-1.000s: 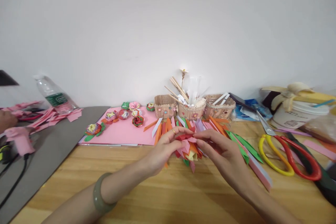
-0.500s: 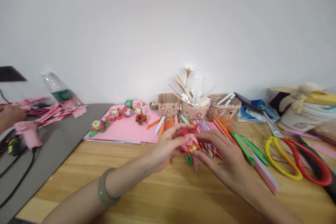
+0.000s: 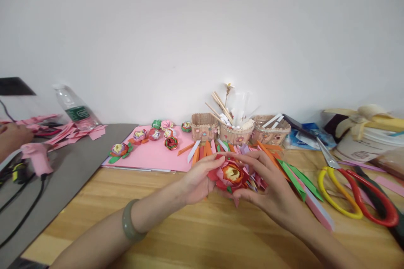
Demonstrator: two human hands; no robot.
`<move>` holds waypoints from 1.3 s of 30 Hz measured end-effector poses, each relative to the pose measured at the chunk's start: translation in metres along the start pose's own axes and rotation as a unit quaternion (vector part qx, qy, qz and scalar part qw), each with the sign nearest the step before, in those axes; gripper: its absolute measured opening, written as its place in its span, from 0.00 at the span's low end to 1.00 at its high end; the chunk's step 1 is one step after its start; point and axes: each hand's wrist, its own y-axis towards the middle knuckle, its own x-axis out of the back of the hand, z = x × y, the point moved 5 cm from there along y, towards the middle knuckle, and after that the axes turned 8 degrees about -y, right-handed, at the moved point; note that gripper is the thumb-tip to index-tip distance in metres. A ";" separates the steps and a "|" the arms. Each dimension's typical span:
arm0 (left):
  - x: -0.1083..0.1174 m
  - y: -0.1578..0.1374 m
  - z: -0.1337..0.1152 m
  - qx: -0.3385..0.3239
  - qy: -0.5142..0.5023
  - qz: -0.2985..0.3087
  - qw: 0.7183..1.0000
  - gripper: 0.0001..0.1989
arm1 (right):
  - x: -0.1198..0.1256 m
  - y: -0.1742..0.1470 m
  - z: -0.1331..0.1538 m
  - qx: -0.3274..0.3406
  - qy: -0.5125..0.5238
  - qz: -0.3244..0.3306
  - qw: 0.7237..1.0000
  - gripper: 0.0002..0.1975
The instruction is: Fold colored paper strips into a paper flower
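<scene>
Between my two hands is a folded paper flower (image 3: 231, 173), with red outer petals, orange and pink ones inside, and a pale yellow centre facing me. My left hand (image 3: 202, 178) grips its left side, thumb on the upper petals. The fingers of my right hand (image 3: 263, 176) curl around its right side, thumb at the lower edge. Folded paper strips (image 3: 257, 168) in several colours lie just behind and beneath it. Finished-looking paper flowers (image 3: 171, 143) sit on a pink sheet (image 3: 151, 160) to the left.
Small woven baskets (image 3: 204, 128) line the wall, one holding sticks. Scissors (image 3: 356, 193) with yellow and red handles lie right. At left are a pink glue gun (image 3: 36, 159), its cord, a tilted plastic bottle (image 3: 75, 109) and another person's hand (image 3: 14, 136).
The flower has turned so that its yellow centre now faces me. My right fingers have shifted from pinching its petals to curving around its side.
</scene>
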 end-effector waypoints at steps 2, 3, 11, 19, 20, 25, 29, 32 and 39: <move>0.000 -0.001 0.000 -0.006 0.019 -0.011 1.000 0.13 | -0.001 0.001 0.002 0.001 0.022 0.021 1.000 0.30; -0.001 -0.001 0.000 -0.011 0.027 -0.013 0.999 0.13 | -0.002 0.002 0.003 0.005 0.032 0.024 0.999 0.29; -0.002 -0.001 0.013 -0.017 0.021 -0.047 0.999 0.11 | -0.012 -0.003 -0.004 -0.009 0.028 -0.036 0.999 0.13; -0.008 0.000 0.014 0.059 -0.052 0.022 0.997 0.24 | -0.007 -0.003 -0.003 -0.002 -0.002 -0.033 0.999 0.08; -0.009 0.000 0.014 0.061 -0.054 0.027 0.996 0.24 | -0.007 -0.003 -0.002 -0.004 -0.011 -0.020 1.000 0.13; -0.012 -0.001 0.019 0.062 -0.034 0.058 0.996 0.24 | -0.012 -0.004 -0.001 -0.011 -0.054 -0.005 0.998 0.11; -0.014 -0.004 0.016 0.027 0.003 0.064 0.998 0.14 | -0.013 -0.005 -0.001 0.011 -0.053 -0.005 0.999 0.09; -0.014 -0.004 0.015 0.027 0.004 0.067 0.997 0.15 | -0.014 -0.004 -0.001 0.016 -0.063 0.007 0.998 0.10; -0.011 -0.002 0.018 0.027 0.000 0.035 0.999 0.20 | -0.016 0.000 0.003 0.022 -0.087 0.014 0.996 0.13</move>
